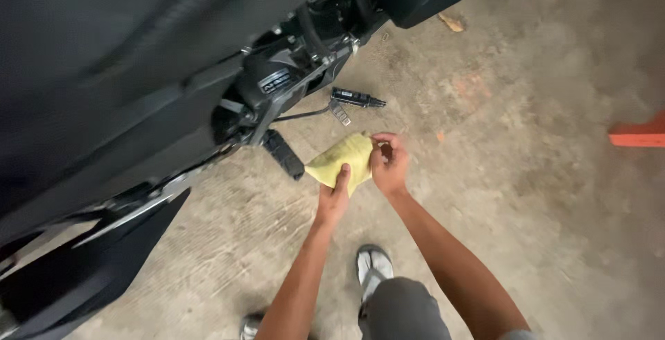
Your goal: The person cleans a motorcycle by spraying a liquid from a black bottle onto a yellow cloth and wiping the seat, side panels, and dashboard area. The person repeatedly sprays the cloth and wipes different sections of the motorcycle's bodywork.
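Between my two hands, low beside the black motorcycle [138, 91], the yellow cloth [343, 160] is pinched shut by my left hand [334, 198] underneath and right hand [390, 167] at its top corner, so I should keep both pinches firm and the fabric taut.

The cloth [341, 162] served as the reference point, held above the floor [526, 174]. The left hand [334, 198] gripped its near edge from below; the right hand [389, 165] pinched its right edge. The motorcycle [138, 91] stood to the left of the cloth, with its footpeg [284, 154] just beside the cloth's left corner. A small cylindrical part [357, 98] lay on the floor beyond the cloth. A shoe [373, 269] rested on the floor nearer than the cloth, between the forearms.
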